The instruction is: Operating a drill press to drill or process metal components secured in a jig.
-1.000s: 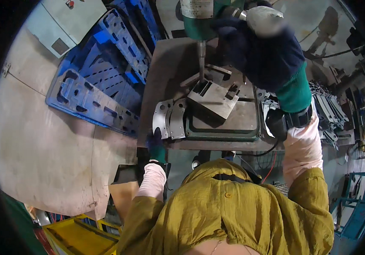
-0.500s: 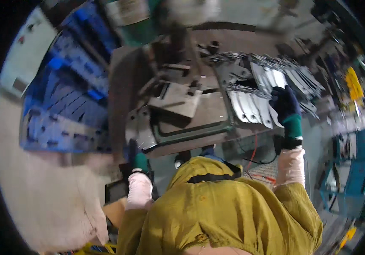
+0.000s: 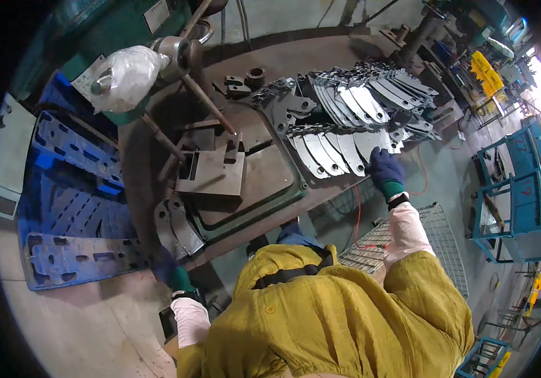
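My right hand (image 3: 385, 171), in a dark blue glove with a green cuff, has its fingers curled on the near end of a curved silver metal plate (image 3: 371, 142). That plate lies at the right end of a row of similar plates (image 3: 321, 154), each with a hole near its end. Motion blurs my left hand (image 3: 168, 269), gloved the same way, beside the table's near left corner. Closest to it are two flat metal plates (image 3: 173, 225) lying at the corner; its fingers cannot be made out.
A steel fixture block (image 3: 210, 179) sits on the green-edged machine bed (image 3: 273, 167). Over it hang the lever arms (image 3: 210, 104) of a green machine. Further plates (image 3: 346, 104) are stacked behind the row. Left stands a blue pallet (image 3: 84, 208); right, a wire basket (image 3: 437, 236) and blue carts (image 3: 516, 189).
The view has swung, so the table sits further left and more machine shows. My right hand has moved along the plates to the near row's end. My left hand remains near the corner plates.
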The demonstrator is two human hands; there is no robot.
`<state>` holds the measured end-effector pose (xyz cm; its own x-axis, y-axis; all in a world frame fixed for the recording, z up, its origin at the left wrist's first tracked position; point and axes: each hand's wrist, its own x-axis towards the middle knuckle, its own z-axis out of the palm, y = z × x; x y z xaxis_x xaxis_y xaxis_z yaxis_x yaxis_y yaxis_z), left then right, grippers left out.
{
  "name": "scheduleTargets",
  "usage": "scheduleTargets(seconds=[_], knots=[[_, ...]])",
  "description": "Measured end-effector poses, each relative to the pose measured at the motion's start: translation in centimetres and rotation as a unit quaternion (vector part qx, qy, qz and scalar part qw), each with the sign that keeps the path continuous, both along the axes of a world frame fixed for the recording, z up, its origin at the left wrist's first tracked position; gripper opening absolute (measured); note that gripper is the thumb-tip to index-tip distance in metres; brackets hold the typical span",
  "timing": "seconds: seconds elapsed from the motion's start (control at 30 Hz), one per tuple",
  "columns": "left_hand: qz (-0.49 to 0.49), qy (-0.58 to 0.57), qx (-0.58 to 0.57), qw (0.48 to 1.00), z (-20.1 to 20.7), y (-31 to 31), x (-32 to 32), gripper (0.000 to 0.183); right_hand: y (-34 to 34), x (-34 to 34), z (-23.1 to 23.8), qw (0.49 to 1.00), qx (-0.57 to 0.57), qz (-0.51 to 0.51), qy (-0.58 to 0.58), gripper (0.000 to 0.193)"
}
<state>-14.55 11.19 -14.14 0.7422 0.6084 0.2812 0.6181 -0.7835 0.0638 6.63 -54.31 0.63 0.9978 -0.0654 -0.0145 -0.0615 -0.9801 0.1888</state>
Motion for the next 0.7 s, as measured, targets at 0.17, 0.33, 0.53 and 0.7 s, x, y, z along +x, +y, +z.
scheduleTargets(seconds=[0.17, 0.33, 0.53, 0.7], knots=[[-0.059, -0.167, 0.082, 0.981, -1.8, 4.1, 0.1, 0.044, -1.3, 1.1, 0.6, 0.996, -0.043, 0.081, -0.02, 0.037], [0.02, -0.067, -0.078, 0.994, -1.4, 2.8, 1.2, 0.048, -2.1, 3.0, 5.4, 0.995, -0.002, 0.085, -0.051, 0.027], [-0.116, -0.262, -0.372, 0.883, 5.6, -5.9, 6.3, 0.039, 2.1, 3.4, 12.3, 0.984, 0.123, 0.11, -0.063, 0.019], [-0.37, -0.192, -0.432, 0.8, 15.6, -16.7, 9.9, 0.058, 11.2, 1.5, 14.3, 0.832, 0.512, 0.094, 0.193, 0.027]])
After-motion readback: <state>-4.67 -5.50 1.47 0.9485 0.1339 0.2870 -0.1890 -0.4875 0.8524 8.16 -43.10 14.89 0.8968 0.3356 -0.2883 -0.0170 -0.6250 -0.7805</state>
